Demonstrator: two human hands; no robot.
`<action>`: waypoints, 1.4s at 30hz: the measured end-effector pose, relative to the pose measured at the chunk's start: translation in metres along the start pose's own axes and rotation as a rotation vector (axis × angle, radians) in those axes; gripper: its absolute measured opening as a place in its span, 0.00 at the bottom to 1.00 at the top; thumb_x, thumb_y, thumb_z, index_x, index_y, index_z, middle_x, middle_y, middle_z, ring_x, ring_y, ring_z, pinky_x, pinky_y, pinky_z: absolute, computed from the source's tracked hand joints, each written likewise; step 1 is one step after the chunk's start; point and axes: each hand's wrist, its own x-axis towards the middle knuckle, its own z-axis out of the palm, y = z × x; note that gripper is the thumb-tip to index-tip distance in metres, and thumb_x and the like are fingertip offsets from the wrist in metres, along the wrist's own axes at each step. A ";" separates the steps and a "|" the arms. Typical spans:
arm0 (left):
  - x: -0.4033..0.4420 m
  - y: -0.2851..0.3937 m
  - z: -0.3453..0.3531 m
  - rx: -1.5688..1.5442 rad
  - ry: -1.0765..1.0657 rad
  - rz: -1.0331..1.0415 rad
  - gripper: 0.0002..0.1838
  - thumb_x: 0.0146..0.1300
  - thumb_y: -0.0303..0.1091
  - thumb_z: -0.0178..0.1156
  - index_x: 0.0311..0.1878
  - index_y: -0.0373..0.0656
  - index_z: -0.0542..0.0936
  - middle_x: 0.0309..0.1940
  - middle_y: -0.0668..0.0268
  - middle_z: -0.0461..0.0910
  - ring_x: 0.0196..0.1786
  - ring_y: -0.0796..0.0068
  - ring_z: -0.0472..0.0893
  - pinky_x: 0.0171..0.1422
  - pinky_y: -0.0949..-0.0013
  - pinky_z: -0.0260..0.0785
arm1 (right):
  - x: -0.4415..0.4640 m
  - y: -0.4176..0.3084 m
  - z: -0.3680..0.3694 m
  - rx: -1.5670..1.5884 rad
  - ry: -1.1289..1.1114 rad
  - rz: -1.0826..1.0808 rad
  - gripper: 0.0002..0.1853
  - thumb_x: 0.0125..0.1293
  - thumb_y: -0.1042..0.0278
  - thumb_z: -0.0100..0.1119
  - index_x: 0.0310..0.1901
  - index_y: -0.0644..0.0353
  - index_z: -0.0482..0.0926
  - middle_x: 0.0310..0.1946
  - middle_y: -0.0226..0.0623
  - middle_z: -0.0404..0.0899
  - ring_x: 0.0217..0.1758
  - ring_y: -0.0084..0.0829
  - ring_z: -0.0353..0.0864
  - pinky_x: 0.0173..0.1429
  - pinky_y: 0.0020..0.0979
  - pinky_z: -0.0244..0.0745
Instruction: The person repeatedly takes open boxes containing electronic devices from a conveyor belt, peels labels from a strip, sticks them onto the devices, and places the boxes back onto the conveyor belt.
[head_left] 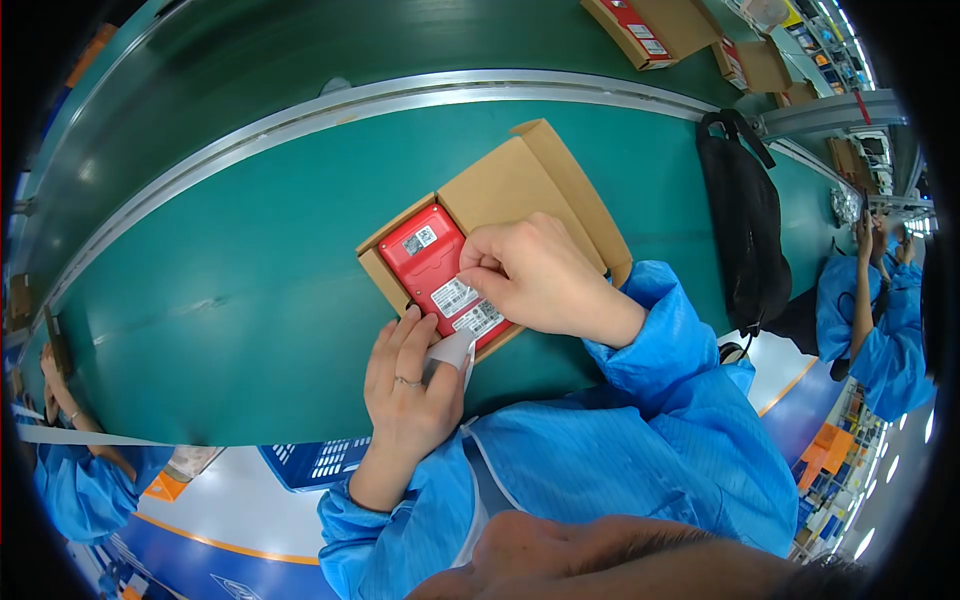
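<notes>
On the green work surface [250, 280], the red device [425, 268] lies inside the open cardboard box [495, 185], labelled face up. The right hand [545, 272] brings thumb and index fingertips together over the printed labels [454, 298]; whether they hold a label edge cannot be told. The left hand [412, 372] appears to pinch a white sheet [455, 348] beside the box's near wall. Step in hand, as judged: label handling. The next move calls for light fingertip control and a steady device.

Passage runs over the flat green worktop [240, 280] left of the open brown cardboard box [500, 188] — rightward, the long black fabric bag [745, 215] blocks the way.
</notes>
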 end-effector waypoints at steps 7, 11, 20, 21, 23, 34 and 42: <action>-0.001 -0.002 0.000 0.003 -0.011 0.014 0.11 0.41 0.26 0.66 0.31 0.36 0.79 0.46 0.53 0.74 0.51 0.51 0.76 0.54 0.50 0.70 | 0.004 0.000 -0.002 -0.046 -0.034 -0.013 0.05 0.54 0.73 0.61 0.26 0.64 0.77 0.19 0.42 0.79 0.22 0.37 0.78 0.26 0.34 0.70; -0.002 -0.002 0.001 -0.003 -0.017 0.011 0.11 0.41 0.26 0.66 0.31 0.37 0.78 0.46 0.52 0.75 0.52 0.51 0.76 0.54 0.49 0.70 | 0.004 0.001 -0.001 -0.064 -0.045 0.004 0.04 0.54 0.72 0.61 0.27 0.63 0.77 0.20 0.42 0.79 0.22 0.37 0.79 0.27 0.34 0.70; 0.008 -0.004 -0.004 0.135 -0.128 0.042 0.07 0.46 0.33 0.62 0.25 0.44 0.74 0.54 0.64 0.76 0.49 0.62 0.74 0.49 0.57 0.61 | 0.003 0.004 0.004 -0.187 -0.001 -0.033 0.05 0.52 0.71 0.60 0.25 0.62 0.77 0.20 0.41 0.79 0.24 0.39 0.79 0.29 0.36 0.72; 0.012 -0.005 -0.005 0.159 -0.150 0.052 0.07 0.47 0.34 0.62 0.25 0.46 0.74 0.54 0.67 0.76 0.48 0.65 0.74 0.46 0.59 0.60 | 0.002 0.004 0.005 -0.206 0.003 -0.035 0.04 0.52 0.71 0.59 0.25 0.62 0.77 0.20 0.40 0.79 0.24 0.39 0.79 0.29 0.36 0.72; 0.015 -0.006 -0.005 0.187 -0.169 0.066 0.07 0.49 0.36 0.62 0.24 0.49 0.73 0.54 0.70 0.76 0.46 0.67 0.74 0.44 0.61 0.59 | -0.001 0.004 0.012 -0.330 0.013 -0.018 0.05 0.51 0.69 0.59 0.26 0.61 0.77 0.22 0.40 0.79 0.23 0.39 0.79 0.30 0.37 0.72; 0.014 -0.003 -0.001 0.134 -0.121 0.068 0.06 0.45 0.29 0.60 0.29 0.43 0.76 0.53 0.68 0.76 0.45 0.65 0.73 0.47 0.58 0.58 | -0.060 -0.008 -0.037 -0.713 0.580 -0.198 0.15 0.52 0.72 0.59 0.43 0.64 0.76 0.30 0.48 0.77 0.30 0.42 0.79 0.33 0.37 0.73; 0.001 -0.006 -0.012 -0.198 0.149 -0.123 0.07 0.52 0.22 0.57 0.35 0.38 0.81 0.43 0.64 0.82 0.47 0.60 0.73 0.53 0.61 0.64 | -0.006 0.065 -0.105 0.431 0.331 0.073 0.11 0.61 0.75 0.49 0.45 0.66 0.75 0.28 0.31 0.78 0.26 0.21 0.74 0.26 0.24 0.68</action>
